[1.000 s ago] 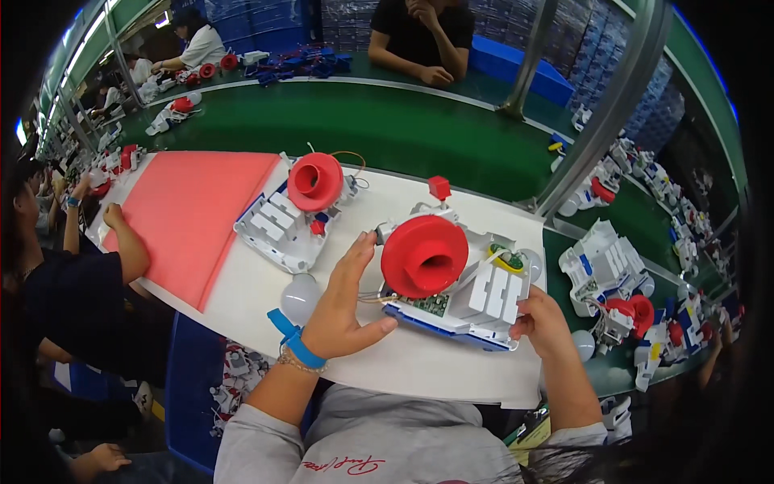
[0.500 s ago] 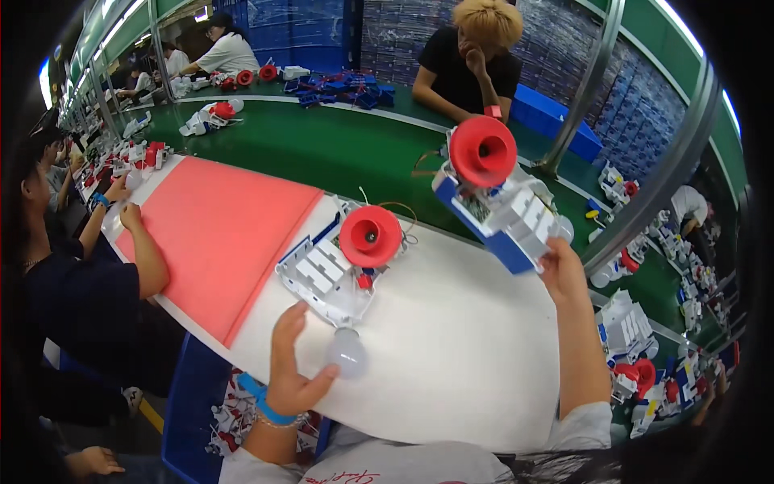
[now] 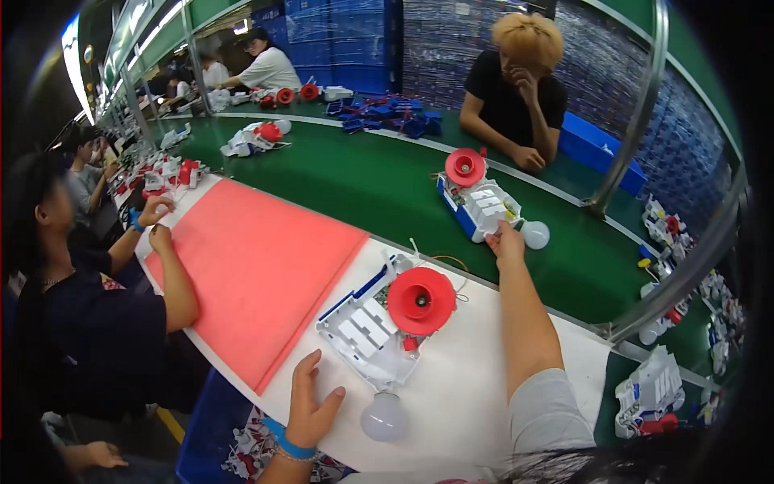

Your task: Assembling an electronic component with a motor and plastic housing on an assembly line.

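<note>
My right hand (image 3: 505,244) reaches out over the green belt and grips the near end of a white-and-blue horn-and-bulb housing (image 3: 488,206). That housing has a red horn at its far end and a white bulb (image 3: 534,235) beside my fingers. A second horn-and-bulb housing (image 3: 367,331) lies on the white tabletop, its compartments facing up. It carries a red horn (image 3: 421,301), thin loose wires and a bulb (image 3: 384,417) pointing toward me. Next to its lower left edge is my left hand (image 3: 316,407), fingers apart, holding nothing; a blue band circles the wrist.
A pink sheet (image 3: 266,266) covers the table to the left, where a co-worker sits. Beyond it runs the green belt (image 3: 339,173), bearing another housing (image 3: 256,139) and blue parts (image 3: 391,113). A metal post (image 3: 637,121) rises at right. Below the table is a blue bin (image 3: 211,436).
My right hand has carried its housing forward from above the white tabletop to the green belt. My left hand stays open beside the other housing. The view has shifted.
</note>
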Available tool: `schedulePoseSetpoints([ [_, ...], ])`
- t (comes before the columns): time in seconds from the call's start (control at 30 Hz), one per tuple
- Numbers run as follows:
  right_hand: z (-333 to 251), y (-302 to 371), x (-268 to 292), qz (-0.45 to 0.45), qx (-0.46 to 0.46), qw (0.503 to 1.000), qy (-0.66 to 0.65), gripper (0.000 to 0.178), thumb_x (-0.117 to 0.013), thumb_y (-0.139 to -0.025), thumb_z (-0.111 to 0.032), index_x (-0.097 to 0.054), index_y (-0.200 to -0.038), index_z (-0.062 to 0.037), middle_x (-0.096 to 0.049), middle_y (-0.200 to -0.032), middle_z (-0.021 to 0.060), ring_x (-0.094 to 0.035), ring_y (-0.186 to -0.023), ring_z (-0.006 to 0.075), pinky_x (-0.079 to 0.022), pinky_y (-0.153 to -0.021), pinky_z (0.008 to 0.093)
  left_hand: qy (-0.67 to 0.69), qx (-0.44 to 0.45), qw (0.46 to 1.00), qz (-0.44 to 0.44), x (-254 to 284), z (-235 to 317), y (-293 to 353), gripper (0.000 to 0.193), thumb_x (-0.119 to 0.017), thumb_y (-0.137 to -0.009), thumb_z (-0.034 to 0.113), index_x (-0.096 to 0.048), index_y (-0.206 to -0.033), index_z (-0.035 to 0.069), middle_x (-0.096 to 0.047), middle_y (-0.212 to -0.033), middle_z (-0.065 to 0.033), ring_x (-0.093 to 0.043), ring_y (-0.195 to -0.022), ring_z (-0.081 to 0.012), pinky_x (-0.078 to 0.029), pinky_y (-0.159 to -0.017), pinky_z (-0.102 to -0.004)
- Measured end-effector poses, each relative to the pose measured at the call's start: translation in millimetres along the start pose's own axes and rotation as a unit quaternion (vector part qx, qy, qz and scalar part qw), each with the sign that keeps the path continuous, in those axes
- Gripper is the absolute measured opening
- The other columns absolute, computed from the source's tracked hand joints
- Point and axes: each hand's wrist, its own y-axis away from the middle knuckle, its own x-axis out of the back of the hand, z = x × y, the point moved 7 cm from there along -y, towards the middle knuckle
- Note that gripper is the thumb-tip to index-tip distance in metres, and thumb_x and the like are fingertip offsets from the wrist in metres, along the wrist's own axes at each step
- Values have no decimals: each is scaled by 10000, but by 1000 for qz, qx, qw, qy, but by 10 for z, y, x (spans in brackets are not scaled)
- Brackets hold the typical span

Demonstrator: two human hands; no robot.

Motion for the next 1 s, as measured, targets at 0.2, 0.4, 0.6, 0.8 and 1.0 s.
schedulePoseSetpoints([
  [0.2,-390,608,233,37,72,990,118,553,-596,-838,-214,-355,-1295,-17,-461,-1203,152,-579,-872,215,-508,-718,316,5,-13,1000,-4,-2,22,-29,610,-628,-750,75,-348,-1283,-22,-389,-1267,-168,-388,-1176,-265,-318,-984,-370],
  [0.4,-234,2877,-171,-392,196,835,334,210,-555,-800,-73,-574,-1005,-33,-593,-946,66,-565,-861,159,-450,-780,283,-20,-37,999,8,42,-15,25,605,-636,-758,93,-351,-1279,-22,-406,-1246,-177,-403,-1168,-276,-333,-974,-375],
  [0.6,42,3797,-584,-480,359,639,483,539,-523,-840,-436,-496,-1199,-35,-544,-1112,179,-475,-1080,308,-329,-947,410,-18,-65,997,39,-9,26,36,543,-614,-779,63,-375,-1261,-5,-426,-1238,-153,-419,-1166,-269,-359,-955,-379],
  [0.8,-265,3464,-120,-516,245,641,513,350,-488,-874,-373,-655,-942,-72,-620,-1020,106,-480,-1107,304,-304,-949,413,39,-68,996,35,131,70,206,459,-603,-784,45,-451,-1217,40,-436,-1247,-127,-434,-1156,-250,-380,-942,-370],
  [1.0,-1027,2972,830,-383,284,603,639,272,-509,-868,-324,-679,-930,-121,-593,-1150,89,-394,-1232,308,-233,-1022,438,47,-108,993,-22,-61,560,290,367,-607,-779,55,-518,-1135,45,-458,-1236,-139,-447,-1149,-263,-374,-945,-364],
])
